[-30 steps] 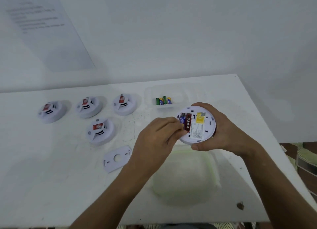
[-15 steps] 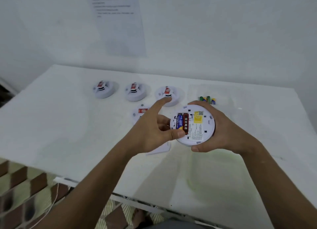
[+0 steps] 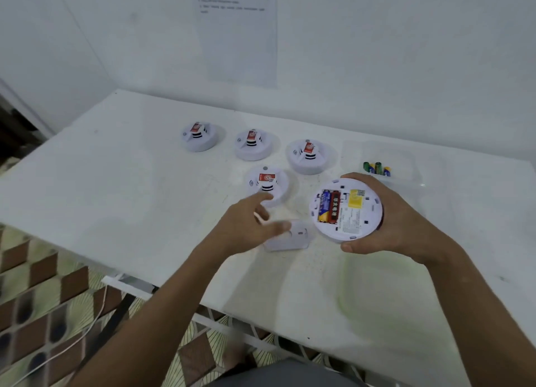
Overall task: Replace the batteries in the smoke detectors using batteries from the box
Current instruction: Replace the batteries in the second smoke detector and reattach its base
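Observation:
My right hand [image 3: 397, 221] grips a white round smoke detector [image 3: 346, 209] with its back facing up. Its open battery bay holds a blue battery and a red battery [image 3: 329, 206] side by side. My left hand [image 3: 249, 227] hovers open to the left of the detector, fingers spread, above a flat white mounting plate [image 3: 290, 238] lying on the table. Several batteries [image 3: 377, 168] stand in a clear plastic box [image 3: 406, 160] behind the held detector.
Several more white smoke detectors sit face up on the white table [image 3: 116, 189]: three in a back row [image 3: 252, 145] and one [image 3: 268, 185] in front, near my left fingertips. A printed sheet [image 3: 235, 29] hangs on the wall. Tiled floor lies beyond the table's left edge.
My left hand has let go of the battery bay and drawn left and down, away from the detector. The view has swung left and the right hand still holds the detector.

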The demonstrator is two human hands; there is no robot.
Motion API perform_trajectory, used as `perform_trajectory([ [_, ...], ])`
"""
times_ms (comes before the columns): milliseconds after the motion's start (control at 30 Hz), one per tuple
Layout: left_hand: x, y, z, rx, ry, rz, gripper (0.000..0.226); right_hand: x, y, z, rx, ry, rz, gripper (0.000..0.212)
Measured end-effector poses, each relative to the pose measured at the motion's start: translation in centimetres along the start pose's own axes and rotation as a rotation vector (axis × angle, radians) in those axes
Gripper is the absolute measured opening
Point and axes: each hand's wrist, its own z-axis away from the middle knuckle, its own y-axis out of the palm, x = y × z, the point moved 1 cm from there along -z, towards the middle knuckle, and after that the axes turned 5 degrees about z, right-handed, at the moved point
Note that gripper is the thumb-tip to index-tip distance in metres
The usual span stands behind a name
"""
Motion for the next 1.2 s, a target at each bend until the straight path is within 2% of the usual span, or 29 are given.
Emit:
perform_trajectory([
  [67,1.9,0.5,0.0,0.053,-0.002,-0.219,0.083,0.0,-0.8,0.6,-0.030,0.007,-0.021,0.097],
  [200,3.4,1.3,-0.3,0.107,0.054,-0.318,0.091,0.1,-1.5,1.1,-0.033,0.014,-0.018,0.096],
  [467,3.2,0.5,-1.1,0.136,0.181,-0.499,0.048,0.2,0.0,0.7,0.014,0.037,0.012,0.097],
  [567,3.4,-0.1,-0.6,0.108,0.239,-0.578,0.052,0.3,1.1,0.1,0.044,0.049,0.034,0.096],
  [667,3.7,-2.5,0.2,-0.035,0.277,-0.433,0.065,0.5,2.2,-1.0,0.054,0.060,0.060,0.098],
  [767,3.2,-5.8,0.8,-0.263,0.330,-0.238,0.059,1.1,3.2,-2.2,0.047,0.067,0.077,0.099],
  [833,1.9,-7.3,1.0,-0.337,0.427,-0.157,0.056,1.6,4.0,-3.1,0.056,0.057,0.068,0.099],
  [1000,-1.2,-8.3,1.0,-0.122,0.593,-0.058,0.053,3.4,6.3,-5.9,0.077,0.029,0.054,0.096],
  [1200,0.1,-10.3,-0.6,-0.024,0.558,-0.139,0.062,5.3,8.6,-8.5,0.025,-0.024,0.035,0.092],
])
